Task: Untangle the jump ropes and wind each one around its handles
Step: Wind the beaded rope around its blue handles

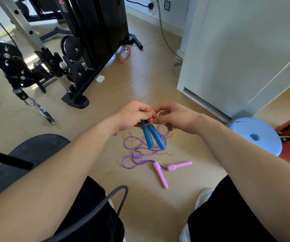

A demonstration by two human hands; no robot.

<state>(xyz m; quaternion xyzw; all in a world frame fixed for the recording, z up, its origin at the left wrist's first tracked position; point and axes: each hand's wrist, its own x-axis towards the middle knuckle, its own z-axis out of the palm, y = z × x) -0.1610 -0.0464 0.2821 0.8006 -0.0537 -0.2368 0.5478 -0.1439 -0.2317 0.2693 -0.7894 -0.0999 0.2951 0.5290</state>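
Left hand (133,114): fingers curled round tops of two blue plastic handles (153,138), held together, ends pointing down above pale wooden floor (140,84). Right hand (174,117): fingertips pinch thin translucent amber cord (173,131) just beside handle tops. Cord likely light, springy, slick; best gripped close to handles, under tension. Purple cord (135,154) with pink plastic handles (161,173) lies loose on floor below.

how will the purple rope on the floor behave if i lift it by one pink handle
Likely floppy: the purple rope lies in loose overlapping coils, so it should dangle. Probably light, being thin. The pink handles look round and may roll.
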